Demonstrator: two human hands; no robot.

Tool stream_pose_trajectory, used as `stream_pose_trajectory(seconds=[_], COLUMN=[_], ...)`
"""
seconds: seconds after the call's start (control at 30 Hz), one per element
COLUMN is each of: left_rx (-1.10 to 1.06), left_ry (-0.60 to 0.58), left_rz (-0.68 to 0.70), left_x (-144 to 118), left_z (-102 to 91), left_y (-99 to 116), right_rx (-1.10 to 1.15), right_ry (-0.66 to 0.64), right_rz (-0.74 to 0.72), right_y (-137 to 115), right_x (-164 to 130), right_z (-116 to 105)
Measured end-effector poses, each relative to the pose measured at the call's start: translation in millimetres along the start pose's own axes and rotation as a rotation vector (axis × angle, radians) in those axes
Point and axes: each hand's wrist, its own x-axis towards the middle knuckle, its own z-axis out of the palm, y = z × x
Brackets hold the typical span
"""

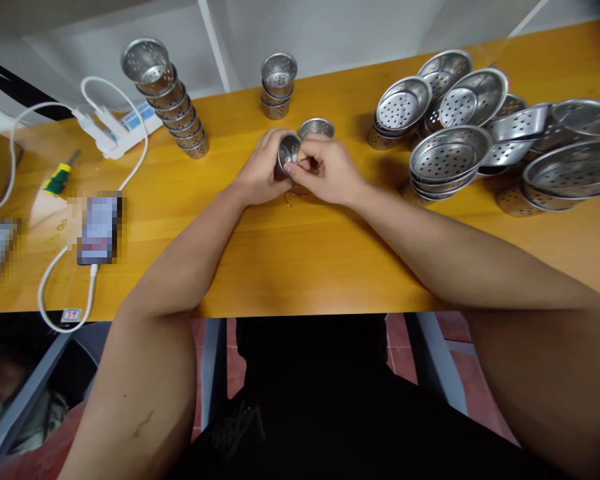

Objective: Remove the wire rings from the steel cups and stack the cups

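My left hand (261,175) grips a small perforated steel cup (287,151), tilted so its open mouth faces me. My right hand (330,172) pinches at the cup's rim with thumb and fingers; what it pinches is too small to tell. A thin wire piece (291,195) lies on the wooden table (300,260) just under my hands. Another small steel cup (317,127) stands upright right behind them.
A leaning stack of small perforated cups (173,100) stands at the back left, a short stack (279,84) at the back centre. Many wide perforated steel bowls (450,153) pile up on the right. A power strip (117,127), white cable, screwdriver (60,176) and phone (99,229) lie left.
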Motion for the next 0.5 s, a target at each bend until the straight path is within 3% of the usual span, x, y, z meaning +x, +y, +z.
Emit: stream_pose_trajectory(seconds=[0.23,0.37,0.5], left_rx=[0.006,-0.009,0.022], left_ry=[-0.011,-0.002,0.043], left_rz=[-0.005,-0.014,-0.062], left_x=[-0.3,-7.2,-6.3], left_z=[-2.0,-2.5,-23.0], left_y=[4.7,-0.3,4.5], right_rx=[0.070,0.259,0.452], right_ry=[0.019,0.082,0.223], right_rz=[0.033,0.089,0.178], right_y=[-0.8,5.2,5.5], right_x=[4.7,12.8,19.6], right_z=[0.9,-0.3,-5.4])
